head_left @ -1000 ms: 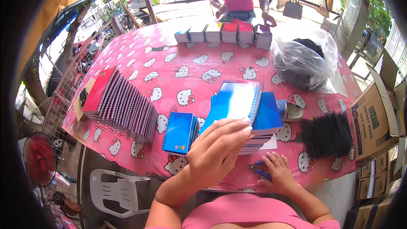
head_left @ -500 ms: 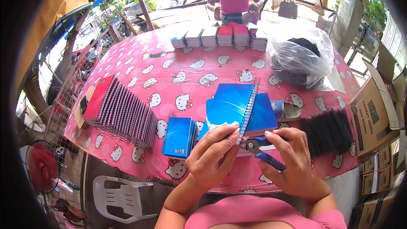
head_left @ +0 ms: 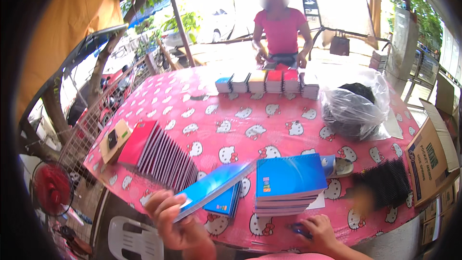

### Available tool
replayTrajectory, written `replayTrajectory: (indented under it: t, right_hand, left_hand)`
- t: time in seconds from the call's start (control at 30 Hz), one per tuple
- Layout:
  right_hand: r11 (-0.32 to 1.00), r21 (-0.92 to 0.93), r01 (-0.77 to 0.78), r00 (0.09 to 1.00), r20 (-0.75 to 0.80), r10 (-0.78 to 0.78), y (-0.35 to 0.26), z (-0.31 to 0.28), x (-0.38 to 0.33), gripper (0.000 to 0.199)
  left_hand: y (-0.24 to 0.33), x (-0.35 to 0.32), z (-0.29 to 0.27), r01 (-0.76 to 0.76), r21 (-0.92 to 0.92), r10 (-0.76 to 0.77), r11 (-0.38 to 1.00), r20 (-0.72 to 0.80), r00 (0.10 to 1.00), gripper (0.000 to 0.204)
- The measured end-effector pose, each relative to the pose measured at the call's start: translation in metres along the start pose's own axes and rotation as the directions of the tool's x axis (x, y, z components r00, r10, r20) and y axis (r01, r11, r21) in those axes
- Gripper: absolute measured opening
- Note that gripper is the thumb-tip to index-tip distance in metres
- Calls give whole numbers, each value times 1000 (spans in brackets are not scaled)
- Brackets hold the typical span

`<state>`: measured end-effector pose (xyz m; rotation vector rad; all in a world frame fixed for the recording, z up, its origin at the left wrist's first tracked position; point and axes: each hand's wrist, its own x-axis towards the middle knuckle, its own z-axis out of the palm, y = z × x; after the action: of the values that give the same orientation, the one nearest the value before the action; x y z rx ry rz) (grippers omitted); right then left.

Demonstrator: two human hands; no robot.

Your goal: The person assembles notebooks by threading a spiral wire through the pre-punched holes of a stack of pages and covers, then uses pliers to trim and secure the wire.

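My left hand point(head_left: 173, 219) grips a blue spiral notebook point(head_left: 214, 185) by its near corner and holds it tilted above a small blue pile point(head_left: 224, 202) at the table's front. To its right stands a taller stack of blue notebooks point(head_left: 288, 183). My right hand point(head_left: 315, 231) rests on the front edge below that stack, fingers curled on a small dark blue object point(head_left: 299, 230). A heap of black spiral coils point(head_left: 385, 183) lies at the right.
A fanned row of red-covered notebooks point(head_left: 161, 156) lies at the left on the pink patterned tablecloth point(head_left: 240, 130). Notebook stacks point(head_left: 267, 82) line the far edge before a person in pink point(head_left: 281, 31). A plastic bag point(head_left: 353, 106), cardboard boxes point(head_left: 428, 159), a red fan point(head_left: 50, 188) and a white chair point(head_left: 134, 238) surround the table.
My left hand has swung left and lifted one blue notebook off the stack toward the small pile. My right hand has dropped from the stack to the table's front edge.
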<state>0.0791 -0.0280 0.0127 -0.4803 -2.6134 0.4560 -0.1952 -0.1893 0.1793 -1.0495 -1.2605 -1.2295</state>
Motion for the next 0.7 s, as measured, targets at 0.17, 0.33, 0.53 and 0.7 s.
replayTrajectory:
  t: [0.17, 0.33, 0.53, 0.7]
  right_hand:
    - [998, 41, 41, 977, -210, -31, 13, -22, 8, 42]
    - [998, 70, 3, 924, -380, 24, 26, -57, 41, 25]
    - [987, 85, 136, 908, -410, -90, 34, -60, 45, 19]
    - [999, 15, 31, 852, -523, -19, 9, -121, 67, 20]
  left_hand:
    - [-35, 19, 17, -35, -104, 78, 994, 448, 891, 19]
    - [-90, -85, 76, 123, -68, 25, 990, 947, 321, 25]
    - [-102, -117, 54, 180, 151, -181, 972, 970, 163, 63]
    - [-72, -85, -8, 300, 124, -267, 946, 823, 502, 57]
